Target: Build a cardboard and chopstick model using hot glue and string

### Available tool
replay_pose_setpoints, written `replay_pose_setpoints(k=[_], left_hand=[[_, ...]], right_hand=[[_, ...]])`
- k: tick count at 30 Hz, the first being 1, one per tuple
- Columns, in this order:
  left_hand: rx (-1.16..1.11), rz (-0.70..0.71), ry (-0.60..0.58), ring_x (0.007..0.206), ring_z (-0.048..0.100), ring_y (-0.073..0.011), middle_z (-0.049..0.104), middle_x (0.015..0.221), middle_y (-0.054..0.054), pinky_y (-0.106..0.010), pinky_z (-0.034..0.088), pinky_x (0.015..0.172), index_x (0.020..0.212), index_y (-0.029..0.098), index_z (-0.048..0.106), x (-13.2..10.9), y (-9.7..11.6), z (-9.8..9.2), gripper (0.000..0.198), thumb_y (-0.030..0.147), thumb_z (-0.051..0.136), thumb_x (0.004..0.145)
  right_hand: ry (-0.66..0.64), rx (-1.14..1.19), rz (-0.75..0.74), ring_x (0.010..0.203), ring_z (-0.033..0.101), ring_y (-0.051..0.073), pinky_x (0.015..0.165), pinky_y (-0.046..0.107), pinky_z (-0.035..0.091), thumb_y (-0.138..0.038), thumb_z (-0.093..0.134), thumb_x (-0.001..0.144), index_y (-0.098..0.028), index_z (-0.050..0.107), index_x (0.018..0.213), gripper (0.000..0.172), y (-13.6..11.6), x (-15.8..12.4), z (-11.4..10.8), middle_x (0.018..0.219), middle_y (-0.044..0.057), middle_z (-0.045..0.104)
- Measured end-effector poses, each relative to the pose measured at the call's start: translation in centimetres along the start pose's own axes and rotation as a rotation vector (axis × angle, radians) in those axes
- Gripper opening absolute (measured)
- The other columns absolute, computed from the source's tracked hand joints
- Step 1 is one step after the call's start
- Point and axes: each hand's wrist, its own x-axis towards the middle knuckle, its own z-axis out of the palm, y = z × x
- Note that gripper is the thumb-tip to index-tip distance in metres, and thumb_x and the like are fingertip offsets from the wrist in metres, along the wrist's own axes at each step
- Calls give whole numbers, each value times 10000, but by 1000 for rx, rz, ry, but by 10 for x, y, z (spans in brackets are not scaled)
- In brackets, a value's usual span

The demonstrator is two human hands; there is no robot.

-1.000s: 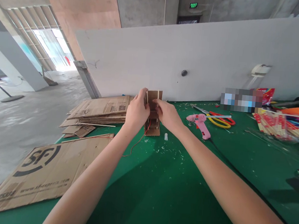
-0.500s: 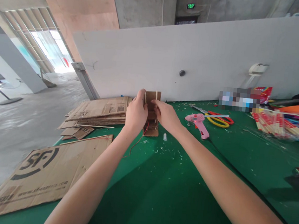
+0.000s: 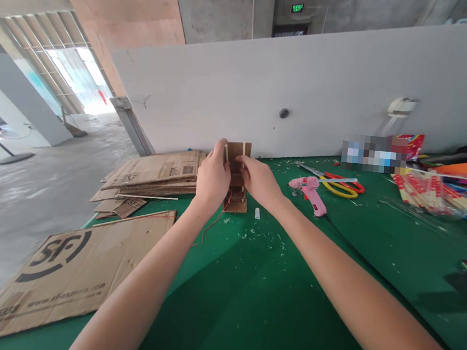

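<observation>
A small cardboard structure (image 3: 234,204) with thin wooden sticks on its upright back panel stands on the green table (image 3: 220,317), near the wall. My left hand (image 3: 213,174) grips its left side, fingers curled round the edge. From the right, my right hand (image 3: 258,178) has its fingers pinched together at the right stick and panel. A thin red wire (image 3: 212,226) trails from the structure onto the table. Just right of it lies a small white cylinder (image 3: 257,213). The inner parts are partly hidden by my fingers.
Stacked cardboard (image 3: 155,170) and a large SF-printed sheet (image 3: 79,270) lie left. To the right are a pink glue gun (image 3: 314,196) with its black cable, scissors (image 3: 341,191) with red and yellow handles, and bundled red-and-cream sticks (image 3: 430,191). A white wall panel (image 3: 224,97) rises behind.
</observation>
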Motion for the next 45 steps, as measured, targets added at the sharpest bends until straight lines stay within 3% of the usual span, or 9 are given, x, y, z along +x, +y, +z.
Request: replay_pose_setpoints(k=[12, 25, 32, 45], left_hand=[[2, -20, -27, 804, 630, -259, 673, 1038, -81, -415, 497, 695, 1302, 279, 438, 0, 2, -1, 506, 87, 450, 833], [9, -7, 5, 748, 622, -240, 674, 940, -49, -384, 486, 661, 1243, 306, 473, 2, -1, 0, 447, 113, 490, 840], [-15, -36, -20, 779, 625, -283, 658, 879, -75, -434, 474, 710, 1256, 284, 468, 3, -1, 0, 370, 210, 471, 893], [78, -22, -4, 791, 639, -243, 692, 945, -68, -351, 462, 644, 1286, 266, 455, 1, 4, 0, 486, 86, 488, 835]], right_hand=[[-3, -20, -3, 974, 661, 249, 830, 380, 518, -65, 394, 906, -145, 600, 1193, 363, 1, 0, 2, 1107, 116, 692], [6, -11, -9, 976, 659, 246, 826, 381, 521, -55, 402, 894, -158, 604, 1188, 371, 0, 0, 2, 1118, 111, 689], [17, -12, 3, 974, 660, 247, 831, 384, 525, -62, 407, 897, -165, 603, 1194, 370, 0, 0, 2, 1116, 107, 689], [2, -27, 18, 995, 657, 255, 833, 386, 519, -59, 386, 905, -143, 591, 1239, 400, 0, -1, 1, 1150, 118, 678]])
